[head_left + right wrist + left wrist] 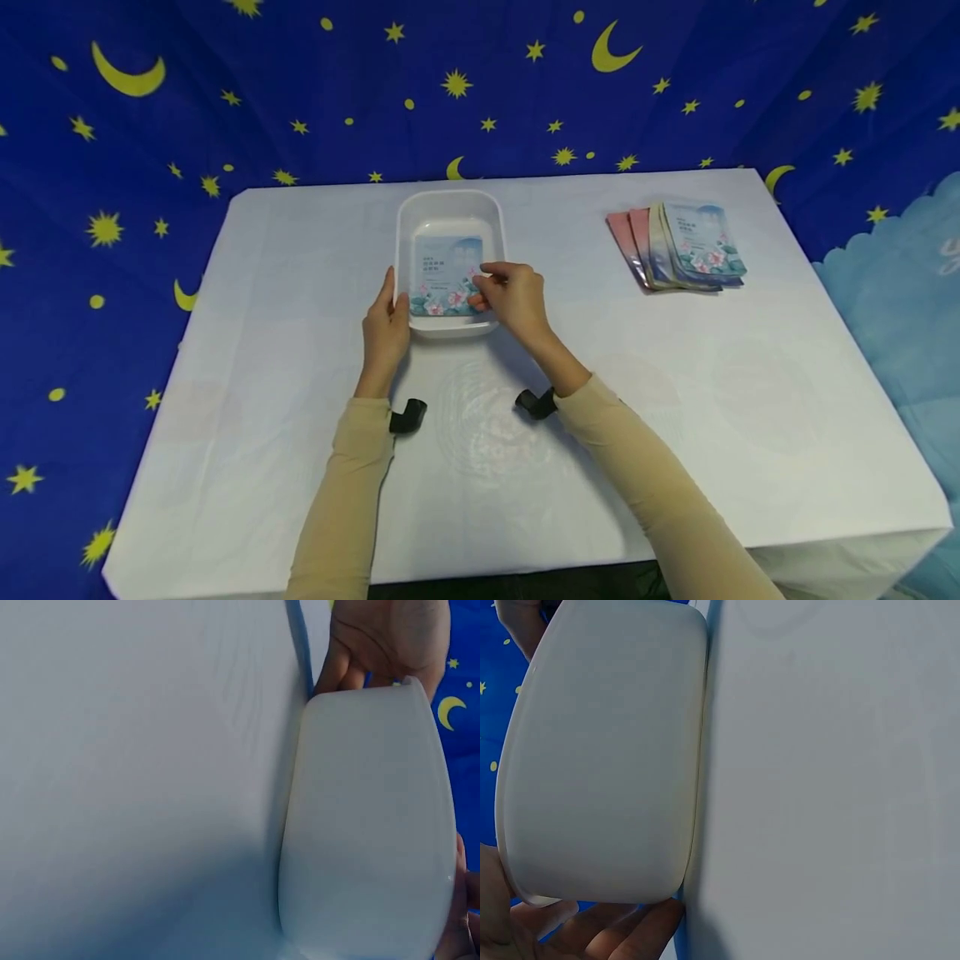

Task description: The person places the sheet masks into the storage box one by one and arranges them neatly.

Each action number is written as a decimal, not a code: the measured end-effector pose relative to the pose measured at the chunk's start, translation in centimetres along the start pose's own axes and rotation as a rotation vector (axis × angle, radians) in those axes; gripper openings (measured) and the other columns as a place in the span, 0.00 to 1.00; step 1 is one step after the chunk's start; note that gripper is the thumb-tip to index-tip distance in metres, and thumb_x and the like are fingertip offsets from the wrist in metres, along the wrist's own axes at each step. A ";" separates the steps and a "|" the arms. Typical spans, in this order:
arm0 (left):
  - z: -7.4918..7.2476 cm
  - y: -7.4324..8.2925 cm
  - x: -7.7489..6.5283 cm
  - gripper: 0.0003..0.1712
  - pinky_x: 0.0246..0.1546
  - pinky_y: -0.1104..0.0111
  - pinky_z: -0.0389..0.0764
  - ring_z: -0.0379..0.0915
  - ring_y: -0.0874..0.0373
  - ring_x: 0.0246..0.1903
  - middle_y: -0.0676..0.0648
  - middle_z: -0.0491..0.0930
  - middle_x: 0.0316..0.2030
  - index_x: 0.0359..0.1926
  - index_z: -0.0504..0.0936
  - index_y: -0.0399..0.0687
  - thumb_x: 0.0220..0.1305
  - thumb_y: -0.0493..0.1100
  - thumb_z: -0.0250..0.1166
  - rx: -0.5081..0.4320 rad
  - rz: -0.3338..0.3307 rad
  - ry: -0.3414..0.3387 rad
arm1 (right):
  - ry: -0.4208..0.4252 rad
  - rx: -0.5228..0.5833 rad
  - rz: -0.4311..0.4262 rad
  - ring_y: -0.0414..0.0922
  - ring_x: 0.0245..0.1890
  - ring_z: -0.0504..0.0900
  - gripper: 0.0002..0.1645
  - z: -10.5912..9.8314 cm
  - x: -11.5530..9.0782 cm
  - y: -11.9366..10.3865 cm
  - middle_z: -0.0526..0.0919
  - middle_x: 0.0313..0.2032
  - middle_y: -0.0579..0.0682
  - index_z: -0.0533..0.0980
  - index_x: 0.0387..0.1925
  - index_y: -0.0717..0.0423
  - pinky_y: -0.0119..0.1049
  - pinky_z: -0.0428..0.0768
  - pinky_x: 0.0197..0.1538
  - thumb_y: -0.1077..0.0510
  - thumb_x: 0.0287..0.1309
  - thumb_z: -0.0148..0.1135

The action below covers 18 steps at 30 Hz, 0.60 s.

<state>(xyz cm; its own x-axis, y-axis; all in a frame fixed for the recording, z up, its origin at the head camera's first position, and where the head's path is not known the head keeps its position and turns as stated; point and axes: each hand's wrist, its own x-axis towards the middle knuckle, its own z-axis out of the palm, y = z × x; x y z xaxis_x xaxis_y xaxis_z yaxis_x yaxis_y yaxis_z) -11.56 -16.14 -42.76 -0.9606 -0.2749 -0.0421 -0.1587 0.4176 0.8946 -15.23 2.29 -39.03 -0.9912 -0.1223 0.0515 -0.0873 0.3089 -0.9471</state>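
A white plastic tray (450, 332) stands on the table, with a light blue sheet mask packet (447, 275) printed with pink flowers lying in it. My left hand (385, 333) grips the tray at its near left corner, thumb at the rim. In the left wrist view the fingers (641, 930) lie against the outer wall. Over the tray's right rim, my right hand (516, 300) pinches the right edge of the packet. The right wrist view shows the tray's outer wall (367, 817) with part of the right hand (457, 922) behind the rim, its fingertips hidden.
At the right back, several overlapping sheet mask packets (701, 242) lie fanned out, pink ones at the left and a blue flowered one on top. A white cloth (300, 350) covers the table. Behind it hangs a blue curtain (337, 67) with stars and moons.
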 end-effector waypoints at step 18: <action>-0.1 0.2 0.0 0.29 0.63 0.65 0.57 0.48 0.58 0.64 0.55 0.50 0.66 0.67 0.49 0.61 0.67 0.50 0.43 0.008 -0.012 -0.020 | 0.326 -0.030 0.045 0.35 0.21 0.81 0.17 -15.3 0.9 2.1 0.81 0.31 0.55 0.77 0.44 0.64 0.26 0.80 0.27 0.61 0.51 0.60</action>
<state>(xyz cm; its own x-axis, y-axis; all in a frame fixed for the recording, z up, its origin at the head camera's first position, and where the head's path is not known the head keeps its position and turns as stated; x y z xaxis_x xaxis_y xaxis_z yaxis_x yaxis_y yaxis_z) -11.62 -16.15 -42.57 -0.9630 -0.2623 -0.0623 -0.1724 0.4215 0.8903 -17.79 17.25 -36.14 -0.9735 0.1984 0.1133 -0.0411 0.3355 -0.9411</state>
